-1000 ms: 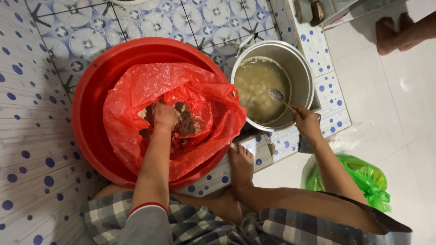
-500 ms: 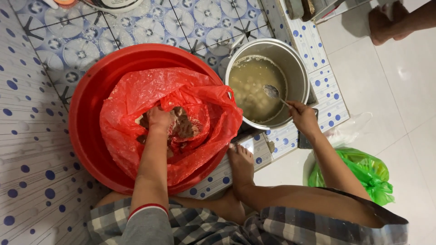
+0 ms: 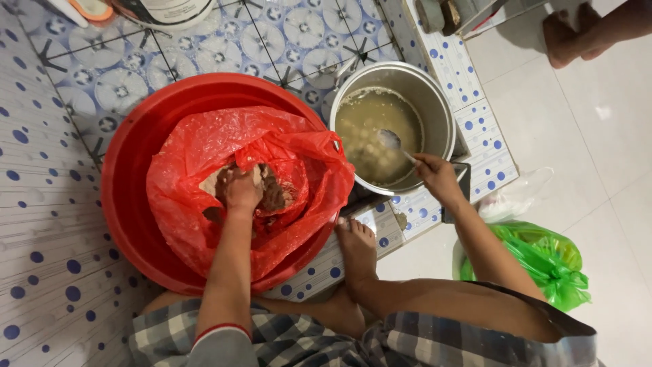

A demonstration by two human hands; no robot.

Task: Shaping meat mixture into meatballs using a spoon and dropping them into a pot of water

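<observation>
The left hand (image 3: 242, 190) is sunk into a brownish lump of food (image 3: 272, 194) inside a red plastic bag (image 3: 204, 156), its fingers curled down into the mass, though whether they close on a piece cannot be told; the bag lines a wide red basin (image 3: 129, 197) that sits on the blue-dotted tiled floor (image 3: 41, 224). The right hand (image 3: 438, 178) is well apart from the left, closed on the handle of a metal spoon (image 3: 392, 141) — the bowl of the spoon dips into a steel pot (image 3: 441, 115) just beside the basin; the pot holds cloudy yellowish broth with pale round balls (image 3: 370, 146) floating in it. The person's bare foot (image 3: 356, 248) rests on the tiled step's edge between basin and pot; a green plastic bag (image 3: 543, 258) lies on the lower white floor near the right forearm — another person's foot (image 3: 567, 34) shows at the top right.
</observation>
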